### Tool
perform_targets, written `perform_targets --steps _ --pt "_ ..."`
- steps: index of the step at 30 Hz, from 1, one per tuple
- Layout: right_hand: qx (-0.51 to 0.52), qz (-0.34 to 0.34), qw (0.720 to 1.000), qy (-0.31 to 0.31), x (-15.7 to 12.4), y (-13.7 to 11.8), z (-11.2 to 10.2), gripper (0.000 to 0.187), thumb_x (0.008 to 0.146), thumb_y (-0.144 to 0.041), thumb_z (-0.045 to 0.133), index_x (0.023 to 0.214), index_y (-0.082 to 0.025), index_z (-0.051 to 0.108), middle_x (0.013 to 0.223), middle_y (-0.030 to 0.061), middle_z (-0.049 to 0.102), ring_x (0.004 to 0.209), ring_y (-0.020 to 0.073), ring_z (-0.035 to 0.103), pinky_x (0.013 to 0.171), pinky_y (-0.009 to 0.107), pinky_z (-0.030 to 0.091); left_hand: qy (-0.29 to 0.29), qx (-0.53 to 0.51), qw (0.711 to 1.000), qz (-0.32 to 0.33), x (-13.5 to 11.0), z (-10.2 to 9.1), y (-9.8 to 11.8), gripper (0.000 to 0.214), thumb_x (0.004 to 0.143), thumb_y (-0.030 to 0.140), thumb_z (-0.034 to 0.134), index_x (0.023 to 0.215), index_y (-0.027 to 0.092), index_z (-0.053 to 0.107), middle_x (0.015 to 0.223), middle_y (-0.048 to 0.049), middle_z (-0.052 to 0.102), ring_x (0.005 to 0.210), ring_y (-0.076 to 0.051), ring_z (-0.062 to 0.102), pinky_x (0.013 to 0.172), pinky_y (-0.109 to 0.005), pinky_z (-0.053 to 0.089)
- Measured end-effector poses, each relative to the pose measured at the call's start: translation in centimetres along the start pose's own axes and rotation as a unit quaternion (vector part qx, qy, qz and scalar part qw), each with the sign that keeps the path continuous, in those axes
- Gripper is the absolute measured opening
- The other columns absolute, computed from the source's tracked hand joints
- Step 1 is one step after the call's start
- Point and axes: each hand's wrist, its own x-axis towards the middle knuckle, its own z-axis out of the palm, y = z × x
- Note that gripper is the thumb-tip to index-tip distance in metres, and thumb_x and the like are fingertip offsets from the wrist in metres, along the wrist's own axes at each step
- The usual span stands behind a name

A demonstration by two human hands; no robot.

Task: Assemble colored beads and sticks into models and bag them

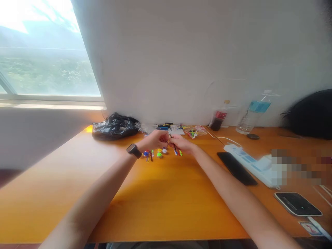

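Note:
My left hand (157, 139), with a black watch on the wrist, is closed in a pinch above the far middle of the table. Touching or almost touching it, my right hand (178, 142) is closed too, fingertips together. A thin dark piece shows at the right fingers; its kind is too small to tell, and what the left fingers hold is hidden. Just below the hands lie a green round piece (159, 155), a white one (164, 151) and a yellow one (159, 150). Small blue and yellow sticks (148, 158) lie left of these, and bright green and red pieces (180, 152) lie under my right hand.
A black plastic bag (115, 127) sits at the back left. Behind my hands are a yellow-black tool (165, 125) and a clear bag of coloured parts (196, 132). To the right stand a cola bottle (218, 119), a water bottle (247, 119), a power strip (249, 162) and a black slab (236, 168).

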Motion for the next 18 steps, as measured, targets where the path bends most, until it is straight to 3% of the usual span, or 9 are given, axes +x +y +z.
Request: perform_targets --steps 3,6,11,14,18 --pt "-0.028 0.012 0.999 0.017 0.2 0.3 -0.4 0.004 0.090 -0.024 0.052 0.087 -0.022 0.053 0.058 -0.0043 0.057 0.039 0.0114 0.052 0.039 0.021 0.040 -0.036 -0.012 0.999 -0.015 -0.1 -0.1 -0.3 0.010 0.078 0.020 0.072 0.087 0.017 0.072 0.074 -0.0002 0.074 0.065 -0.013 0.067 0.056 -0.020 0.048" --pt "-0.125 0.023 0.991 0.035 0.3 0.7 -0.5 0.003 0.085 -0.017 0.059 0.085 -0.020 0.057 0.051 -0.0032 0.059 0.041 0.0151 0.057 0.043 0.023 0.042 -0.085 0.001 0.996 -0.024 -0.2 0.1 -0.5 0.017 0.074 0.030 0.082 0.083 0.017 0.076 0.073 -0.0031 0.076 0.067 -0.017 0.071 0.057 -0.023 0.049" --pt "-0.237 0.036 0.968 0.079 0.7 1.3 0.0 0.013 0.076 -0.012 0.072 0.082 -0.018 0.063 0.049 -0.0018 0.061 0.045 0.0172 0.060 0.048 0.025 0.042 -0.175 0.043 0.983 0.034 -0.5 1.0 -0.4 0.017 0.069 0.025 0.088 0.084 0.023 0.083 0.082 -0.0010 0.079 0.076 -0.018 0.070 0.064 -0.025 0.049" --pt "-0.276 0.032 0.954 0.113 0.9 1.6 -0.3 0.016 0.076 -0.016 0.076 0.089 -0.017 0.067 0.059 0.0011 0.067 0.057 0.0196 0.066 0.055 0.025 0.045 -0.199 0.033 0.979 0.027 -0.7 1.6 -0.6 0.019 0.073 0.030 0.087 0.091 0.026 0.085 0.086 -0.0009 0.080 0.076 -0.018 0.070 0.065 -0.025 0.049" --pt "-0.317 0.025 0.930 0.185 0.8 2.1 -1.2 0.021 0.083 -0.030 0.076 0.099 -0.019 0.069 0.094 0.0123 0.075 0.095 0.0286 0.071 0.071 0.028 0.049 -0.207 0.025 0.978 0.023 -0.6 1.9 -1.6 0.021 0.073 0.036 0.088 0.090 0.024 0.085 0.083 -0.0024 0.078 0.071 -0.018 0.069 0.062 -0.026 0.049"
